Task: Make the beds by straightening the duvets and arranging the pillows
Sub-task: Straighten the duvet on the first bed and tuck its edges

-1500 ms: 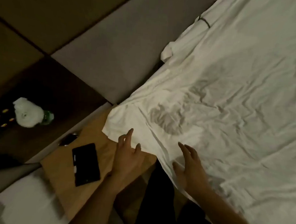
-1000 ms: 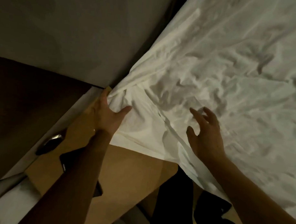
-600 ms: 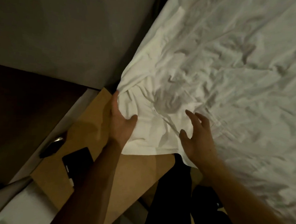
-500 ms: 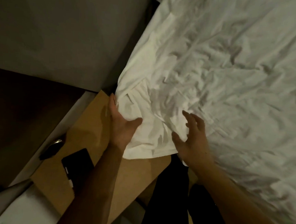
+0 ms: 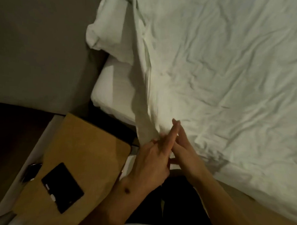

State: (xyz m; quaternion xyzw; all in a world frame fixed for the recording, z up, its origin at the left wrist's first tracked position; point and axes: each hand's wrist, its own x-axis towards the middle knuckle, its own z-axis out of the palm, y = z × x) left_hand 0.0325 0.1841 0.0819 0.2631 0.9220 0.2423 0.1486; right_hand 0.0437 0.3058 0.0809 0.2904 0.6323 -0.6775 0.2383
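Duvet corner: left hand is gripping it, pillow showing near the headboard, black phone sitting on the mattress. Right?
Not quite. The head view shows the black phone on the wooden nightstand, not the mattress. The left hand does grip the duvet corner, and the pillow shows near the headboard.

Nightstand (image 5: 85, 152) (phone (image 5: 62, 187) atop) beside bed (image 5: 111, 94)

We count two hands: the left hand (image 5: 149, 164) and the right hand (image 5: 186, 155). We see one duvet (image 5: 221, 78), one pillow (image 5: 110, 35) at the bed's head edge, one wooden surface (image 5: 86, 149), and on it one black phone (image 5: 62, 187).
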